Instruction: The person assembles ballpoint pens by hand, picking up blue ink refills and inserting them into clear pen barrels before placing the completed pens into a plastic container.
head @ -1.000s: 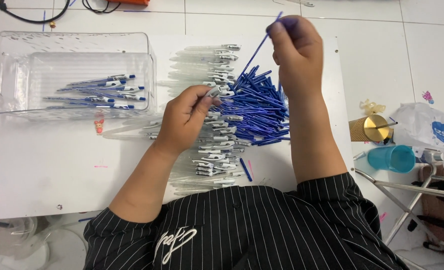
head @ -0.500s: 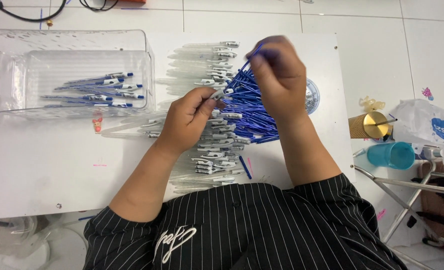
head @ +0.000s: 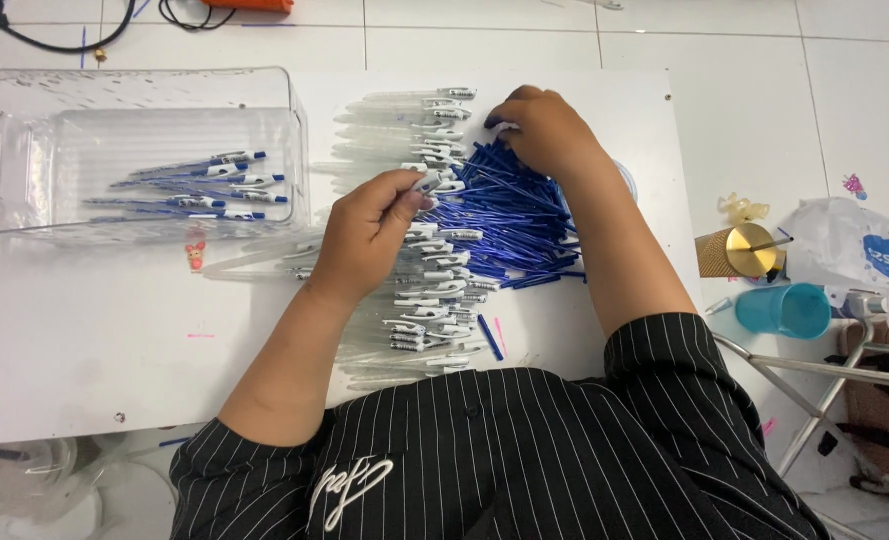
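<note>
A second ago the right hand (head: 545, 130) was lifted clear of the board with a single blue refill pinched at its tip; now it is down on the refill pile (head: 510, 215), fingers curled into the far end of the heap; whether it has a refill between them cannot be told, since the knuckles hide the tips. The left hand (head: 365, 235) has hardly moved; it is closed round a clear pen barrel (head: 427, 183), thumb and forefinger pinching it near the clip end, which points toward the refills. My reading: one refill has been dealt with and the right hand is back picking the next.

Nearest the body, rows of empty barrels (head: 430, 320) lie on the white board (head: 95, 340), just under and beside the left wrist; one loose refill (head: 490, 338) lies by them. Farther left, well apart from both hands, a clear bin (head: 25, 100) holds a few finished pens (head: 200, 185).
</note>
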